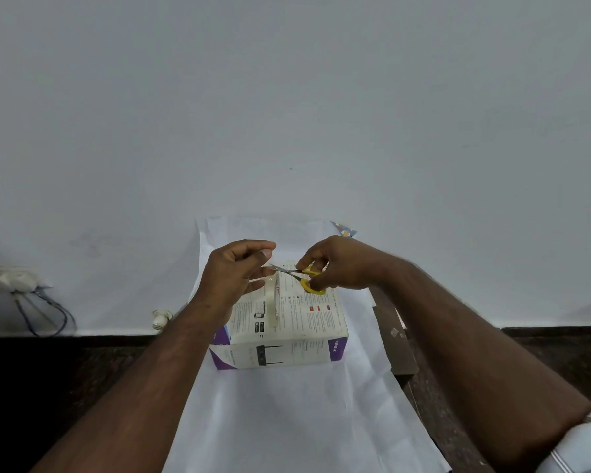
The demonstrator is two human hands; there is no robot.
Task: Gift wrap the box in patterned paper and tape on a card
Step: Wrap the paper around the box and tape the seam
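Observation:
A white and purple printed box sits on a sheet of wrapping paper laid white side up; a patterned corner shows at the far right. My left hand holds a roll of clear tape above the box and pinches a pulled-out strip between thumb and fingers. My right hand grips small yellow-handled scissors, whose blades point left at the strip. I cannot tell whether the blades touch the tape.
A brown card or board lies on the dark floor to the right of the paper. The white wall stands just behind. A wall socket with cables is at the far left, and a small white plug lies by the skirting.

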